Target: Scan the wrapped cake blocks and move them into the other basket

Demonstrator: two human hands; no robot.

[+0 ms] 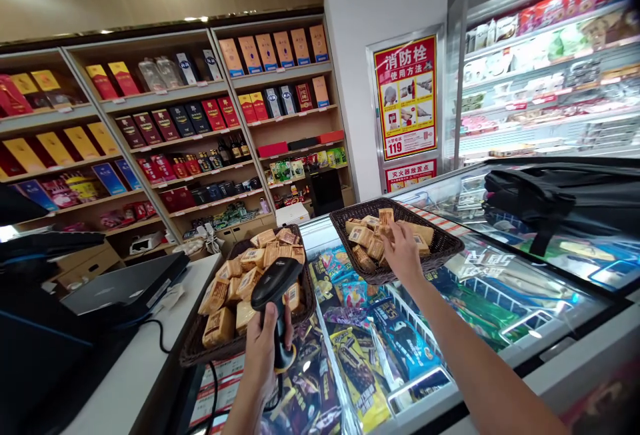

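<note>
My left hand (264, 348) is wrapped around the grip of a black barcode scanner (275, 288), held upright in front of a dark wicker basket (193, 348) full of small tan wrapped snack packets (220, 325). My right hand (403, 251) reaches forward into a second wicker basket (443, 243) of the same packets (361, 235), fingers curled down among them. Whether they have a packet gripped is hidden. Both baskets rest on the glass lid of a chest freezer (525, 288).
Ice cream packs (360, 375) show under the freezer glass. A black bag (560, 198) lies on the freezer at right. A white counter (125, 375) with a black till device (125, 285) sits at left. Shelves of boxed goods (200, 121) line the back wall; a chilled cabinet (540, 68) stands at right.
</note>
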